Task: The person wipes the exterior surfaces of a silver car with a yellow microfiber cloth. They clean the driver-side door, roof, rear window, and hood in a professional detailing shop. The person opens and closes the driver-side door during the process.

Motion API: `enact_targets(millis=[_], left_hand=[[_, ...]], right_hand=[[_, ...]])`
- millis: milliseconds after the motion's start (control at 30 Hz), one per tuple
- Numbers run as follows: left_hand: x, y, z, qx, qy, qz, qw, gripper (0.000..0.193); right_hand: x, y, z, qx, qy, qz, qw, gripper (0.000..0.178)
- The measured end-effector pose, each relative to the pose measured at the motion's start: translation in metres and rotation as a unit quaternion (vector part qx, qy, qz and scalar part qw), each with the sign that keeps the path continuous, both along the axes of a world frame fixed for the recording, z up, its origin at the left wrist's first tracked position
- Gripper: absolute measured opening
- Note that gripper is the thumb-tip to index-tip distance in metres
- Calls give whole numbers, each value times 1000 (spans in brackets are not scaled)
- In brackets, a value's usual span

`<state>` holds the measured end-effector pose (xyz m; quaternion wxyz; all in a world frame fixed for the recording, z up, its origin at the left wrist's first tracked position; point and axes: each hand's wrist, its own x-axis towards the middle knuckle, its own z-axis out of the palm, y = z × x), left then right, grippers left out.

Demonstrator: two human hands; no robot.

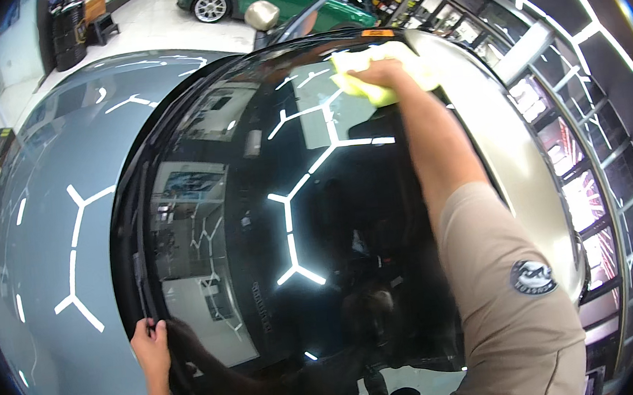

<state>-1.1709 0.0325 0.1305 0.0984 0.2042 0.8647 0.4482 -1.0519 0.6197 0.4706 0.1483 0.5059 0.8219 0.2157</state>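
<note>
Step in hand looks like wiping down the windshield (365,223); the neon-yellow microfiber cloth (416,62) is on the glass at its far upper corner, near the orange sticker (377,32) and overlapping the edge by the champagne roof (485,90). R hand (379,72) lies over the cloth at full reach, fingers partly lost in folds, so can't tell if it's spread flat or bunching fabric. L hand (150,344) is down at the glass's lower edge by the black cowl trim (125,231), fingers curled, thumb + index tips close tog.; can't tell if they pinch anything. To do it well, IMO: fold cloth into a flat pad, b/c loose folds drag & leave uneven pressure; palm flat, even force, straight overlapping passes from far edge back twd the body. At full stretch pressure prob. drops, so go light & slow there, or finish that corner from the other side. Keep L hand light on trim, no leaning, & keep bare fingers off wiped glass (prints). R sleeve (506,263) hangs over the near side, so watch for fabric dragging. Use the bright ceiling-light reflections (290,230) as streak check: crisp lines = OK, hazy = redo w/ a clean cloth face.
</note>
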Motion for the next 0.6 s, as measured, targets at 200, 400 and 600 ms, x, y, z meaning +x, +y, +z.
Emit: enact_targets(millis=[200,400,600], left_hand=[[-11,-1,20,-72,-57,56,994,19],[-10,-7,37,35,-107,32,993,27],[-3,-20,58,28,-100,52,993,25]], right_hand=[[20,-95,-57,-196,18,327,924,73],[84,38,7,54,-57,36,996,64],[-107,0,-99,-23,-12,77,997,75]])
